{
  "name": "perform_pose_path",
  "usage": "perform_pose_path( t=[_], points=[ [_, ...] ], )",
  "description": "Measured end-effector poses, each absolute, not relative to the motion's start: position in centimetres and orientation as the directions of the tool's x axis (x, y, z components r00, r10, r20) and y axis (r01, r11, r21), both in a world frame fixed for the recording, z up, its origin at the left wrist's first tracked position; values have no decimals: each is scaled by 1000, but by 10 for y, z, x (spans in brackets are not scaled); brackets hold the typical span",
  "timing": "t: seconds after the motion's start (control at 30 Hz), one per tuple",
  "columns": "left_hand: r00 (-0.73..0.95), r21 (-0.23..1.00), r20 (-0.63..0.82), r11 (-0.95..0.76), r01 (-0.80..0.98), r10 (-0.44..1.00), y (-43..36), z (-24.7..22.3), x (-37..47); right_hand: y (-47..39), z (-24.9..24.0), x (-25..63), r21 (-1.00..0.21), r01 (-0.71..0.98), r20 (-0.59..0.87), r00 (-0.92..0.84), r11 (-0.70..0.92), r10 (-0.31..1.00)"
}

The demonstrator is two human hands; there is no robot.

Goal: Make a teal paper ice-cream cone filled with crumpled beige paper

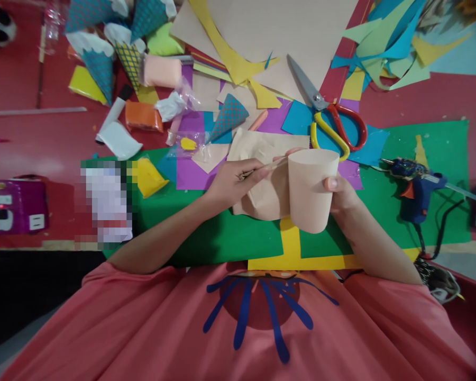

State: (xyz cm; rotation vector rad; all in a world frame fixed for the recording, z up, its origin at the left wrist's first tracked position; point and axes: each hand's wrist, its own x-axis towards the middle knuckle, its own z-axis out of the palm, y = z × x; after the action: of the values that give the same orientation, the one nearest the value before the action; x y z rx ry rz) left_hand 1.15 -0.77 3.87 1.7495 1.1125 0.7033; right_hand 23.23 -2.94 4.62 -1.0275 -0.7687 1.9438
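Head view shows the person's right hand [343, 194] curled around a plain beige cup [311, 193], thumb against its side, while the left hand [236, 181], nearly closed, pinches a thin stick [276, 164] pointing toward the cup. The cup is held roughly upright above a green sheet [214, 233], between a crumpled beige sheet [262, 203] and a blue glue gun [416, 193], with scissors [319, 99] beyond it.

A short-sleeved coral shirt [150, 328] bears blue, drip-shaped streaks [243, 315].
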Motion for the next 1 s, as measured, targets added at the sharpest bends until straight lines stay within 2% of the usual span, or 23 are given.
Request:
perform_pose_path(
  t=[0.33,0.43,0.63,0.7,0.77,0.9,1.0],
  points=[
    [340,906,201,-307,293,919,-15,31,16,-37,47,220,-705,-488,-386,-346,-515,855],
    [326,903,203,-305,303,923,-16,27,15,-39,43,219,-691,-504,-390,-343,-518,855],
    [225,898,201,-271,347,954,-15,28,12,-37,38,226,-728,-526,-298,-335,-440,894],
    [266,913,150,-236,333,952,-12,32,11,-34,41,227,-749,-489,-301,-349,-447,887],
    [366,919,36,-175,353,930,-8,37,9,-31,44,227,-782,-458,-274,-357,-423,893],
    [583,882,-227,-89,463,780,-5,44,7,-26,45,230,-846,-381,-226,-374,-372,899],
    [714,888,-237,-151,434,659,-4,44,7,-26,45,235,-917,-251,-216,-340,-309,915]
  ],
)
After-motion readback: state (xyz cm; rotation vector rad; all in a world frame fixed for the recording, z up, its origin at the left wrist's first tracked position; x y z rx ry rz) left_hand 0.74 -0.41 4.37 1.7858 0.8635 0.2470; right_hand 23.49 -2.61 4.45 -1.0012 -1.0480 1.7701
